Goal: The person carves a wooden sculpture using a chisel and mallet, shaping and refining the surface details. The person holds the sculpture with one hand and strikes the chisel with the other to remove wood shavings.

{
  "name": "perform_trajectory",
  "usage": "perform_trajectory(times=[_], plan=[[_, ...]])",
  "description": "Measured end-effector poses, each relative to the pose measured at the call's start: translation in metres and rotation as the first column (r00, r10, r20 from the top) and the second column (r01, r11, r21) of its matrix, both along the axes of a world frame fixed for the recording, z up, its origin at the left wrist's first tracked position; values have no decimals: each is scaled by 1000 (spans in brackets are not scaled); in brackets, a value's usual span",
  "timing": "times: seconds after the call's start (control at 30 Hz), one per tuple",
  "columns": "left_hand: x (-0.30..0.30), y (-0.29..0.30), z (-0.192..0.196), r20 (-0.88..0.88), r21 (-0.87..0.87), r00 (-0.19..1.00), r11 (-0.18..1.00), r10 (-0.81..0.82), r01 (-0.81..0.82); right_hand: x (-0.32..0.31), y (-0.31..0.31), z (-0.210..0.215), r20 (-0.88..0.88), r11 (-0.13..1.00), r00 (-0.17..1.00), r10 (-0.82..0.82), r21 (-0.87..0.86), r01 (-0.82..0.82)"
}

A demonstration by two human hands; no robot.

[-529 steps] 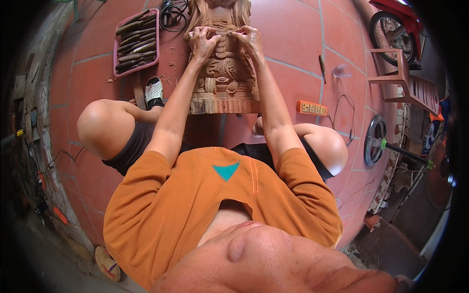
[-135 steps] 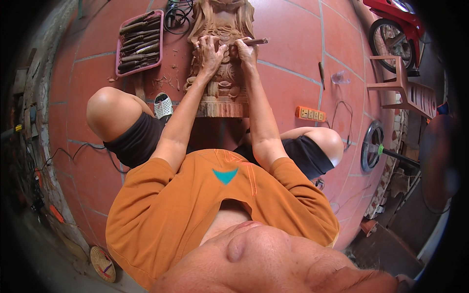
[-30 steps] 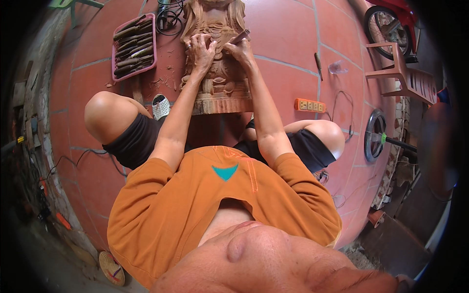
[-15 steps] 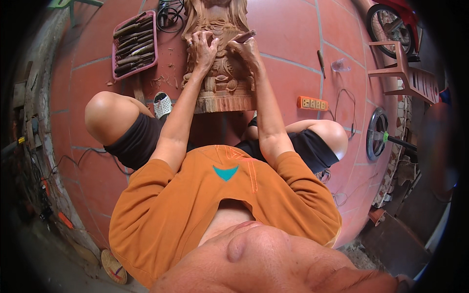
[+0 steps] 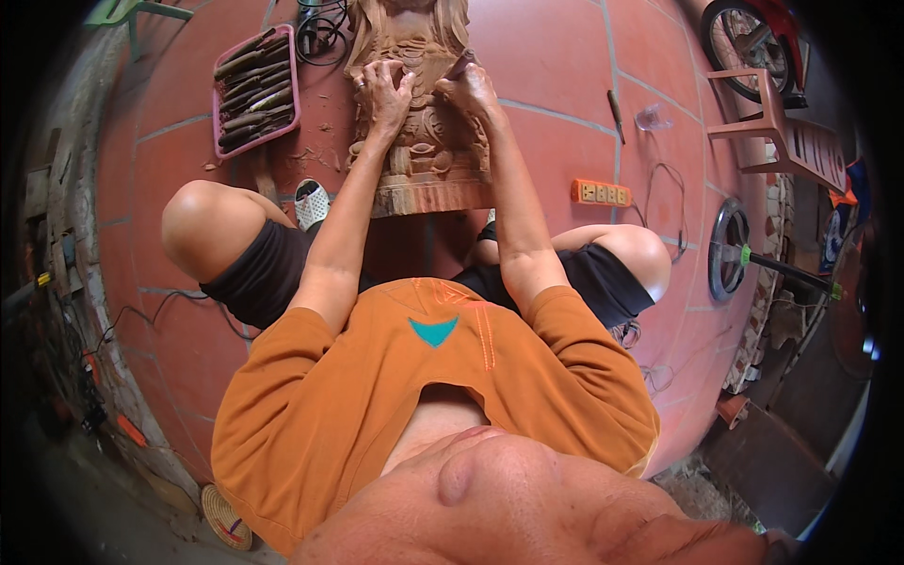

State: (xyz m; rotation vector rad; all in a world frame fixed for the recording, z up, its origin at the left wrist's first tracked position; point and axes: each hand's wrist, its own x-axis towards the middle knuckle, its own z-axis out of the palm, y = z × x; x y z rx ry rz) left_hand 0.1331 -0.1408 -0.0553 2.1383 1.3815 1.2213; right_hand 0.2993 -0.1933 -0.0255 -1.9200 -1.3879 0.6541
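Observation:
A brown wood carving [image 5: 428,155] with deep relief lies in front of me between my knees, its flat sawn end towards me. My right hand [image 5: 469,94] is closed round a carving chisel [image 5: 460,64]; only its dark handle end shows above the fist, and the blade is hidden. My left hand [image 5: 384,99] rests on the carving's left part, fingers bent and drawn in towards the thumb. Whatever its fingertips may pinch is too small to make out. The two hands are a little apart, level with each other.
A pink basket [image 5: 297,94] of wooden-handled chisels stands at the left, with wood shavings beside it. Rightwards on the red tiles lie a single chisel [image 5: 615,115], a clear plastic cup [image 5: 652,118], an orange power strip [image 5: 601,193] and cables. Further right are a plastic chair [image 5: 777,132] and a motorbike wheel [image 5: 749,47].
The chisel handle in my right hand has tipped more upright and shows shorter above the fist. My left hand stays nearly in place. The whole view has shifted slightly.

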Motion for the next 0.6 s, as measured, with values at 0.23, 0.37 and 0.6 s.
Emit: perform_trajectory(times=[0.23,0.37,0.6], plan=[[-3,-4,10,4,-43,1000,999,30,-29,-20,-5,25,262,991,960,-104,107,79],[-2,-4,11,25,-9,1000,1000,-9,9,-14,-4,17,8,994,1000,-10,109,9],[-3,3,-3,-2,24,1000,1000,18,-18,1,-5,10,7,997,999,37,71,-38]])
